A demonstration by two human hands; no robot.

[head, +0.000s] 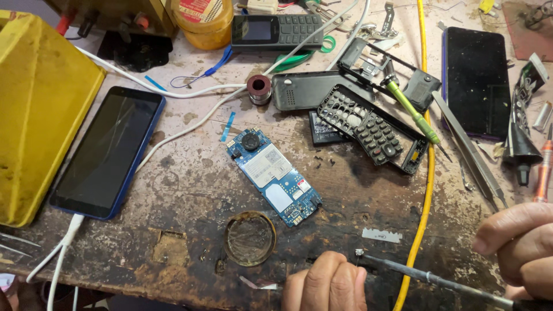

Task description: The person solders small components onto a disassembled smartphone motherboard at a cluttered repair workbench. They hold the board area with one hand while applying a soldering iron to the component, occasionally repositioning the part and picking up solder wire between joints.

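Left hand (326,285) fingers curled down; right hand (521,250) in closed grip.

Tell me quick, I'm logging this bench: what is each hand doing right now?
Left hand: fingers curled, tips by a tiny part; grip cannot be told.
Right hand: closed on the soldering iron.

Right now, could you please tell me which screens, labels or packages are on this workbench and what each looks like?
Blue-framed smartphone: left, dark cracked screen, white cable plugged in.
Black smartphone: upper right, dark blank screen.
Black keypad phone: top centre, small dark screen.
Yellow round tub: top, red-and-white label.
Blue circuit board: centre, white rectangular labels.
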